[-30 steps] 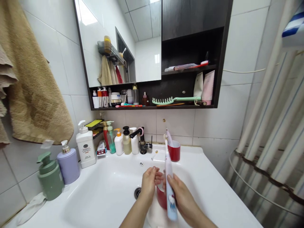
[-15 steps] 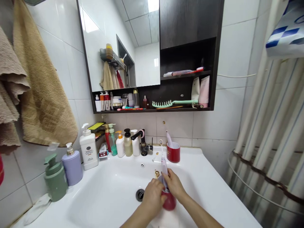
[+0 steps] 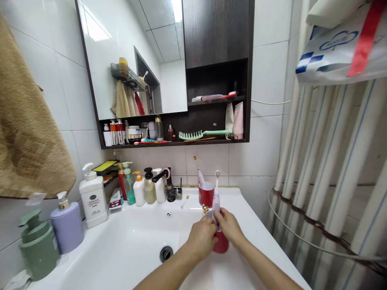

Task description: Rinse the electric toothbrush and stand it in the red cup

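My left hand (image 3: 203,234) is closed around a dark red cup (image 3: 222,243) above the right side of the sink, hiding part of it. In my right hand (image 3: 230,226) is a pale lilac electric toothbrush (image 3: 216,201), gripped by its handle with the brush head up. Its lower end is at the mouth of the cup; how deep it sits is hidden. A small gold-coloured piece (image 3: 205,209) shows at the cup's far side. Behind, a second red cup (image 3: 207,196) stands on the sink's back rim with a lilac handle (image 3: 201,179) leaning inside it.
The white sink (image 3: 127,249) has a dark drain (image 3: 166,253) and a black faucet (image 3: 171,187). Several pump bottles (image 3: 93,201) line its left and back edges. A small brush head (image 3: 184,202) lies near the faucet. Above hangs a mirror cabinet (image 3: 217,36); pipes (image 3: 329,161) stand at right.
The view has turned to the right. Both hands, with the cup and electric toothbrush, have shifted right and farther from the drain. Each hand keeps its hold.
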Demonstrator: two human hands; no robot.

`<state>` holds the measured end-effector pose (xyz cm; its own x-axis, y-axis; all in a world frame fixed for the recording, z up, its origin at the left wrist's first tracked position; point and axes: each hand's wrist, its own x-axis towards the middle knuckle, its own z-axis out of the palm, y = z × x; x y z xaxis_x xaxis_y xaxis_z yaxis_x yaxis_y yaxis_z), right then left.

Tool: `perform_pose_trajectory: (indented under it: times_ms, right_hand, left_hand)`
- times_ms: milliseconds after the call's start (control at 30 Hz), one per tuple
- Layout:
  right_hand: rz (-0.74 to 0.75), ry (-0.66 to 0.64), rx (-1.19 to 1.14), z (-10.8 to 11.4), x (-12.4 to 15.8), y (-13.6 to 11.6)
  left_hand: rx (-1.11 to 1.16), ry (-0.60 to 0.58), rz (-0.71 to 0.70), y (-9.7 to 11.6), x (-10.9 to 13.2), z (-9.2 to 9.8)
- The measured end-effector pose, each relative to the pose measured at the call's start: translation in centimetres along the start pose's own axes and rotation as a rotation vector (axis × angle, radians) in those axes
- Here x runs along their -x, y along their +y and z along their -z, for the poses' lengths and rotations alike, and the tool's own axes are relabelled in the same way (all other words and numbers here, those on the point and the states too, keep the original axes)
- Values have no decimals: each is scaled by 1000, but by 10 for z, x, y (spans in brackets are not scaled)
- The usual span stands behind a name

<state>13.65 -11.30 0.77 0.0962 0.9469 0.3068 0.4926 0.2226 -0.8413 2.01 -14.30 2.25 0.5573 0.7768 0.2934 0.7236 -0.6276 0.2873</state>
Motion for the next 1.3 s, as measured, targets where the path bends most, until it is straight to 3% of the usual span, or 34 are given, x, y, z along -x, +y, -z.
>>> perform_pose_trajectory:
  times_ms: [133,267,433,633,833,967,1100,1300]
  right_hand:
    - [-21,72,71,33,-28,3]
    - [-86,116,143,50,-53,14]
    - [-152,86,202,55,-83,32]
    - [-144,-50,221,60,-117,40]
    - [-99,-133,248,57,-134,39]
    - [-99,-119,256,54,-135,39]
    - [-117,-50,269,53,-128,37]
    - [-97,139,287,59,-111,18]
  left_hand:
    - [11,59,-54,12,-43,-3]
    - [14,76,-88,13,-78,-13]
    - [-12,46,-133,-2,-114,-19]
    - [-111,4,-182,-29,-148,-11]
    - [-182,24,-166,-30,-143,-13]
    - [-218,168,-36,-34,-128,-13]
    - [-219,170,204,-46,-117,-6]
    - [-171,125,204,-45,-94,1]
